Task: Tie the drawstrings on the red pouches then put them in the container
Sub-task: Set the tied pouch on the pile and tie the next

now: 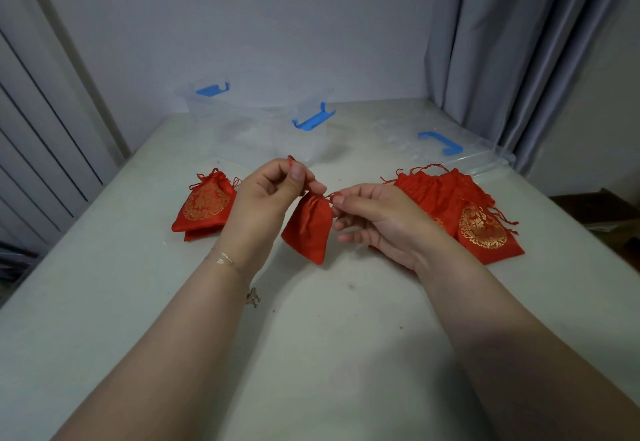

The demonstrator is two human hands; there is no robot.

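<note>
- left hand (268, 195) and right hand (377, 219) each pinch a drawstring of the red pouch (308, 227), held just above the counter (311, 336)
- tied pouches (204, 207) left; loose pile (460, 212) right
- clear container (263, 129) behind; lid (450, 146) beside it

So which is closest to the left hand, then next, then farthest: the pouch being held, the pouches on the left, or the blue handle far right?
1. Held pouch: hanging from the left hand's grip.
2. Left pouches: beside that wrist.
3. Far-right blue handle: back right, farthest.
</note>
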